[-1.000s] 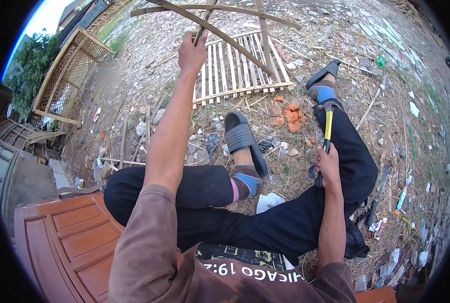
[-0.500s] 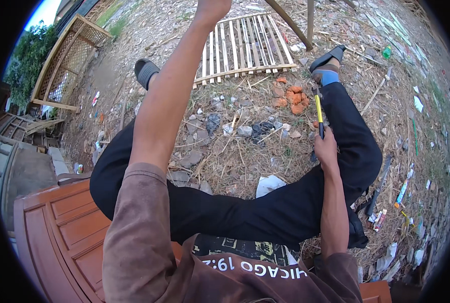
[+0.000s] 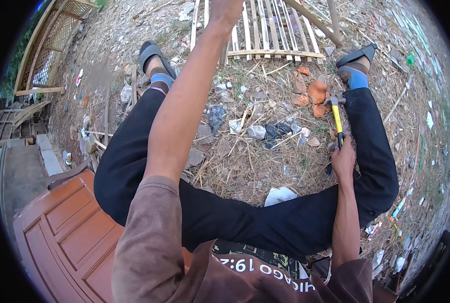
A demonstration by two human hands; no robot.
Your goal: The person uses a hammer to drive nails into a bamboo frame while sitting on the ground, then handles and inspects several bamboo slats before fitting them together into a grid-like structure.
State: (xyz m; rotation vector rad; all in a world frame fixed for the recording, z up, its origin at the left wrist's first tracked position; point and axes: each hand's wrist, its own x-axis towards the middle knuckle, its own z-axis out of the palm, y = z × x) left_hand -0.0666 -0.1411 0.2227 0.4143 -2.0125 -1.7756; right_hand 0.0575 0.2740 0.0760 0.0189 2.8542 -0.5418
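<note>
My right hand [image 3: 344, 157] is closed around the black grip of a claw hammer [image 3: 337, 119] with a yellow handle. The hammer's metal head lies right by a small heap of broken orange-red brick pieces [image 3: 317, 92], beside my right lower leg. Stretched far forward, my left hand [image 3: 227, 12] is at the top edge of the picture, over a panel of pale wooden slats [image 3: 260, 30]. Its fingers are cut off or turned away, so what they hold, if anything, is hidden.
Stones, straw and scraps of black plastic [image 3: 275, 134] litter the ground between my legs. Wooden poles [image 3: 313, 22] stand behind the slats. A lattice frame [image 3: 46, 48] is at far left, a reddish-brown panelled door [image 3: 76, 222] at near left. A white piece [image 3: 280, 196] lies close in.
The view has shifted, with the slats now higher in it. The hammer head has come down and left, beside the brick pieces. My left arm still reaches forward.
</note>
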